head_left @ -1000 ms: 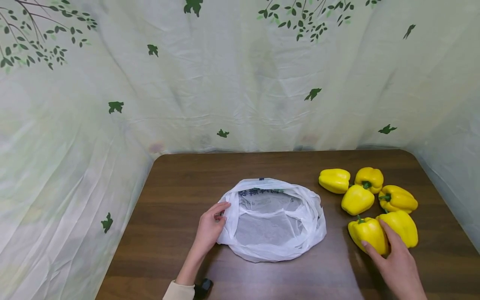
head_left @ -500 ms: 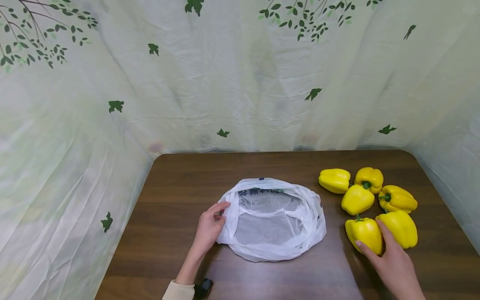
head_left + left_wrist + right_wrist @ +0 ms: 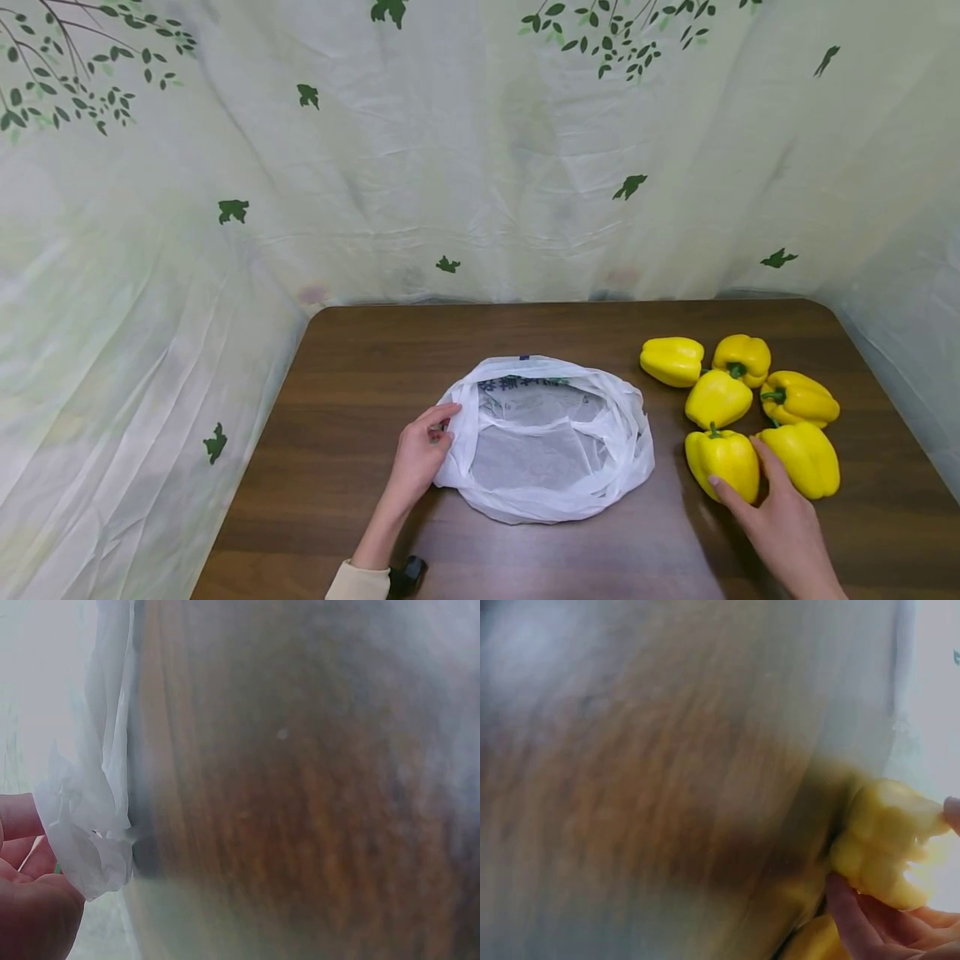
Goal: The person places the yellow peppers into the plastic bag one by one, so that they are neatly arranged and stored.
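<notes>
A white plastic bag lies with its mouth spread wide on the brown table, dark printing showing on its inner wall. At the bag's left rim, my left hand pinches the film between thumb and fingers; the left wrist view shows the crumpled bag edge there. My right hand grips the nearest yellow bell pepper, thumb on its near side and fingers at its right. In the right wrist view this pepper sits between thumb and fingers. Whether it touches the table is unclear.
Right of the held pepper lies another yellow pepper. Behind are several more, including one pepper in the middle and one pepper farthest left. A leaf-printed curtain surrounds the wooden table.
My right hand has shifted slightly left with the yellow bell pepper, opening a small gap to the pepper on its right. My left hand and the bag stay in place.
</notes>
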Available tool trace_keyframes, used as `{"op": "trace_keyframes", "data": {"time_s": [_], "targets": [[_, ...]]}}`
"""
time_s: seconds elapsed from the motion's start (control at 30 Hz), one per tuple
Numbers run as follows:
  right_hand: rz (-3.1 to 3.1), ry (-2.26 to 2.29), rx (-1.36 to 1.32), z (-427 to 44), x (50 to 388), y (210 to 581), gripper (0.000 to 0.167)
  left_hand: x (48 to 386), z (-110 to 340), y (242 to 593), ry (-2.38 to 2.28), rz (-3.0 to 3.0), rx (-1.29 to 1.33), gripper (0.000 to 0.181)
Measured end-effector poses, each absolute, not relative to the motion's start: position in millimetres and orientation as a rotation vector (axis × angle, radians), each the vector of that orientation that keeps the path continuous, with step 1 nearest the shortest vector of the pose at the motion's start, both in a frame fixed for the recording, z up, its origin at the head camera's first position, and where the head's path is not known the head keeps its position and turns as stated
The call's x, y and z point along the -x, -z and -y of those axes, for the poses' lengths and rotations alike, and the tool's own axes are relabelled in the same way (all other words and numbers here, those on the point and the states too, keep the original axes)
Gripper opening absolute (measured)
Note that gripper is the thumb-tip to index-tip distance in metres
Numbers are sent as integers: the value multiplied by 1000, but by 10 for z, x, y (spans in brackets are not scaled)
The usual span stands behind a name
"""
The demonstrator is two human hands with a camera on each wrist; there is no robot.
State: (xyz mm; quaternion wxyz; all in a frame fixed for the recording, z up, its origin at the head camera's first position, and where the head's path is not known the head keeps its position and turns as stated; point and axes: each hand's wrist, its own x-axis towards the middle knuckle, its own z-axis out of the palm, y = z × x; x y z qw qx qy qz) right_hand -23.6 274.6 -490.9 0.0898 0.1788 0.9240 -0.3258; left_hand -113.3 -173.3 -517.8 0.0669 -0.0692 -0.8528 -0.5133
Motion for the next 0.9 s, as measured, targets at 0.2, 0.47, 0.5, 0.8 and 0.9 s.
{"op": "trace_keyframes", "data": {"time_s": [0.2, 0.47, 0.5, 0.8, 0.9], "targets": [[-2778, 1033, -551, -2693, 257, 4908, 100, 1131, 1732, 5171, 1546, 2573, 205, 40], [-2816, 1090, -510, -2679, 258, 4905, 95, 1127, 1731, 5175, 1561, 2592, 171, 39], [-2816, 1094, -507, -2678, 260, 4902, 94, 1127, 1732, 5176, 1556, 2595, 171, 39], [-2859, 1153, -430, -2648, 246, 4880, 90, 1136, 1739, 5176, 1551, 2594, 178, 39], [-2855, 1177, -451, -2620, 251, 4870, 90, 1135, 1738, 5176, 1550, 2594, 175, 39]]}}
